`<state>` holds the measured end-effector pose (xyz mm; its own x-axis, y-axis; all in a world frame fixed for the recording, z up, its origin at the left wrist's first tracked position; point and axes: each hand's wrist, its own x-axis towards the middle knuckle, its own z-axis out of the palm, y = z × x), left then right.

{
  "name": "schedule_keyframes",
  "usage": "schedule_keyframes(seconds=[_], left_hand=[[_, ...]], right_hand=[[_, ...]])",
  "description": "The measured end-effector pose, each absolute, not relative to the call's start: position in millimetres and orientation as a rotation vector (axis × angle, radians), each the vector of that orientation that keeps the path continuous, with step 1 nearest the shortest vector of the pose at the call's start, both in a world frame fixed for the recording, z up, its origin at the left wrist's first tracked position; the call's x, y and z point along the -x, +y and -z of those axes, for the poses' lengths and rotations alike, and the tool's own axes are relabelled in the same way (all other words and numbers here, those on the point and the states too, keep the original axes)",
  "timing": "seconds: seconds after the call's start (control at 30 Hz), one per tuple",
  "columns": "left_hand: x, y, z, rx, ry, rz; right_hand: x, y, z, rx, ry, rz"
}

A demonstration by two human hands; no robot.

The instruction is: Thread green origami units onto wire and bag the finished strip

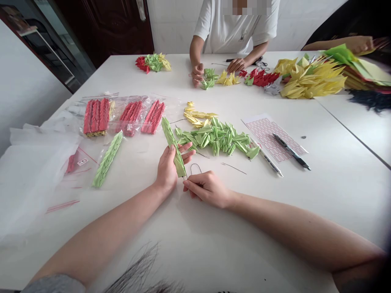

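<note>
Both forearms enter from the bottom edge and meet at frame centre over the white tabletop (pixel 195 252). Left hand (pixel 167 171): fingers clamped on a green folded-paper strip (pixel 173 146), tilted toward upper left. Right hand (pixel 207 188): fingers pinched together on a thin wire loop (pixel 196 166) just beside the strip's lower end. Beyond: green folded pieces (pixel 218 138), centre. Top of frame: another person's hands (pixel 198 73) among more pieces.

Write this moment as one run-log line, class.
left hand: grips long green folded-paper strip | right hand: pinches thin bent wire loop at strip's lower end | loose green folded-paper pieces behind, on white table
</note>
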<state>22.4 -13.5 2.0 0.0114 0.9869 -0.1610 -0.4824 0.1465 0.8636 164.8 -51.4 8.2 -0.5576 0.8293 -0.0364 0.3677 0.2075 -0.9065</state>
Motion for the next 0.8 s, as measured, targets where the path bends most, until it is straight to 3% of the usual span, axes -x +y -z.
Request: schedule_keyframes(seconds=[0.8], left_hand=[[-22.6, -13.2, -5.7, -0.686, 0.943, -1.298]], right_hand=[[-163.6, -51.5, -8.5, 1.119, -2.03, -1.328]])
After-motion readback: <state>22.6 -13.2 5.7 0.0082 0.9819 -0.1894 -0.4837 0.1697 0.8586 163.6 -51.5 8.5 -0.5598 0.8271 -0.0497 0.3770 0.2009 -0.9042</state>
